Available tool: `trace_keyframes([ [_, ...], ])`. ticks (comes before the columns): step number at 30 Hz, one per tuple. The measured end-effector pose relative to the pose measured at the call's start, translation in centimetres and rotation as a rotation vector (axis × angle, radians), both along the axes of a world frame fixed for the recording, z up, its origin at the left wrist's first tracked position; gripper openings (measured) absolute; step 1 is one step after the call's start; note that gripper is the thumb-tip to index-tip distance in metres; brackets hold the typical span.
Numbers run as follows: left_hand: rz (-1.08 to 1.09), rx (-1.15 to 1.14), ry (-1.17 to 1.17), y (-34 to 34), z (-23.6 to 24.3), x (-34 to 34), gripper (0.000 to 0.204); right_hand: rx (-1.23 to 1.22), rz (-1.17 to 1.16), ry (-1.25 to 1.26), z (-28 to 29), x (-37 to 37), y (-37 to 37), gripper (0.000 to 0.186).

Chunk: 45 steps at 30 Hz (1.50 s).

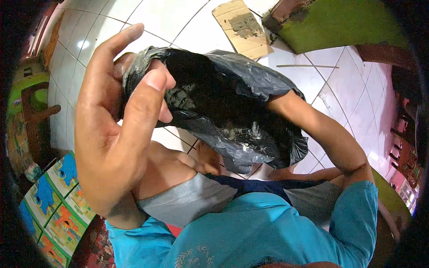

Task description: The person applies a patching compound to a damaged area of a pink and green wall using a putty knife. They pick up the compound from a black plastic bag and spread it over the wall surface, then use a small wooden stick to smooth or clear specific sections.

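A black plastic bag point(254, 78) hangs open above my lap, its mouth facing up. My left hand point(111, 129) grips the bag's left rim: the thumb and some fingers close over the crumpled plastic, while one finger stretches out past it. From the right, my right forearm point(313, 120) reaches under the far-right edge into the bag. The right hand itself is hidden inside, so its fingers and anything in them do not show. Pale grey, wet-looking smears point(243, 147) mark the bag's inner near side.
Beyond the bag, a cardboard piece point(228, 33) with a dark grey smear lies on the white tiled floor point(192, 27). A thin stick point(308, 66) rests right of it. Green furniture point(339, 24) stands at the far right, and a colourful patterned panel point(51, 196) at the near left.
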State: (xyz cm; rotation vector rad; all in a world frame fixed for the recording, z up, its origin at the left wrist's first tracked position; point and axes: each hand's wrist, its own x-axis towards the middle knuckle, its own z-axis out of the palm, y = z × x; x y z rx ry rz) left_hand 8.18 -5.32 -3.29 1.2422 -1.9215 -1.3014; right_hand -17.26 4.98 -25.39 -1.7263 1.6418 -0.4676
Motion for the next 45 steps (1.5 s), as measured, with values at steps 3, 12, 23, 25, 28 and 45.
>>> trace_keyframes([
  [3,-0.001,0.005,0.003,0.0,0.0,0.1,0.053,-0.042,0.002,0.008,-0.4,0.8,0.3,0.046],
  [12,-0.034,0.0,-0.022,-0.2,0.2,0.1,0.053,0.023,-0.012,-0.046,0.5,-0.6,0.9,0.044],
  [23,-0.041,0.021,0.094,-0.3,-0.2,0.3,0.053,0.459,-0.033,0.028,2.8,-2.5,2.3,0.037],
  [25,-0.056,0.03,0.108,-0.5,-0.3,0.4,0.053,0.623,-0.073,0.06,1.2,-3.1,2.7,0.034],
  [28,-0.094,0.038,0.11,-1.0,-0.3,0.5,0.052,-0.064,0.38,0.349,-1.4,-4.4,4.5,0.027],
  [45,0.052,0.052,0.177,-2.0,-0.3,0.0,0.045,0.302,-0.206,-0.49,23.1,-9.5,7.4,0.037],
])
